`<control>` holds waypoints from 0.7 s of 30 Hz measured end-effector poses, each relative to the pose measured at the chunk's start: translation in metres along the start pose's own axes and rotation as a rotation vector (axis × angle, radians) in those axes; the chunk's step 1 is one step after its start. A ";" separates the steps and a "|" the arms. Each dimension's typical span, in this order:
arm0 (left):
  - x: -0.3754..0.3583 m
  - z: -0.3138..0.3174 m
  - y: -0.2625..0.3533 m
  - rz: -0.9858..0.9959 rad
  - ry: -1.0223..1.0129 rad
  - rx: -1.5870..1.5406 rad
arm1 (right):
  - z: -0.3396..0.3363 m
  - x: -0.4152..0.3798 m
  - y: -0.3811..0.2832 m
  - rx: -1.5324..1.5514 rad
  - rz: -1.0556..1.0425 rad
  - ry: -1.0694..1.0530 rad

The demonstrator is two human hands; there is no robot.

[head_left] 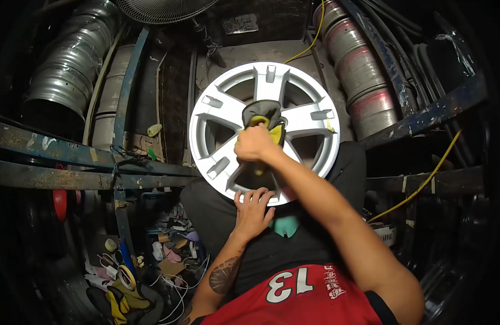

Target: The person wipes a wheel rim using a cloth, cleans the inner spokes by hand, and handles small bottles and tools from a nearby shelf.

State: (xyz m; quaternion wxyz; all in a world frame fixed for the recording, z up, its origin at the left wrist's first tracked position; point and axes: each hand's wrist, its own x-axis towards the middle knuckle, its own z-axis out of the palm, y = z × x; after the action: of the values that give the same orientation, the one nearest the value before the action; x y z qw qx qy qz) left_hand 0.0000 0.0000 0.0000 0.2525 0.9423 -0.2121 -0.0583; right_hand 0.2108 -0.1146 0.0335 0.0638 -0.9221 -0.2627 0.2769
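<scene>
A silver five-spoke car wheel rim [213, 162] lies face up over my lap. My right hand [255, 143] is closed around a bunched grey and yellow cloth [262, 110], which covers the hub and lies against the spokes. With its fingers spread, my left hand [252, 208] rests on the near edge of the wheel. A small piece of yellow tape [330, 125] sticks to the right side of the wheel.
Stacked metal rims [65, 67] stand at the left and more rims [355, 59] at the right, behind blue metal rails [49, 143]. A fan [166, 6] is at the top. A yellow cord [423, 181] hangs at the right. Clutter and a tape roll [127, 277] lie lower left.
</scene>
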 end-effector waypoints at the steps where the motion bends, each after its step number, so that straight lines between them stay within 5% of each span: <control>1: 0.003 0.000 -0.002 -0.006 0.036 -0.011 | 0.003 0.007 -0.004 0.286 0.109 0.160; 3: -0.002 -0.016 -0.011 -0.026 0.093 0.032 | 0.014 0.020 -0.020 0.911 0.284 0.497; 4: -0.001 -0.009 -0.003 -0.022 0.091 0.006 | 0.027 0.013 -0.010 0.896 0.305 0.490; 7: 0.006 0.003 0.009 -0.113 0.134 -0.017 | 0.060 0.004 0.021 2.151 0.092 0.997; 8: 0.004 0.002 0.008 -0.123 0.135 -0.003 | 0.068 0.014 0.014 2.164 0.082 0.982; 11: 0.009 0.011 0.012 -0.119 0.182 0.001 | 0.079 0.034 -0.004 0.565 0.152 1.046; 15: 0.009 0.016 0.012 -0.111 0.226 0.048 | 0.041 0.061 -0.008 1.151 0.510 0.819; 17: 0.009 0.015 0.011 -0.094 0.215 0.034 | 0.062 0.086 0.033 2.480 0.331 0.965; 19: 0.007 0.015 0.012 -0.095 0.209 -0.009 | 0.041 0.035 0.040 2.512 0.416 1.403; 21: 0.010 0.014 0.011 -0.117 0.227 -0.011 | 0.042 0.006 0.053 2.270 0.181 1.666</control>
State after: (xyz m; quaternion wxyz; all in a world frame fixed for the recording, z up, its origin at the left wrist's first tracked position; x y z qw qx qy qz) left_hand 0.0021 -0.0196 -0.0068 0.2764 0.9522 -0.1263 0.0328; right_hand 0.2157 -0.1585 -0.0186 0.8781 -0.2745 0.2736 -0.2805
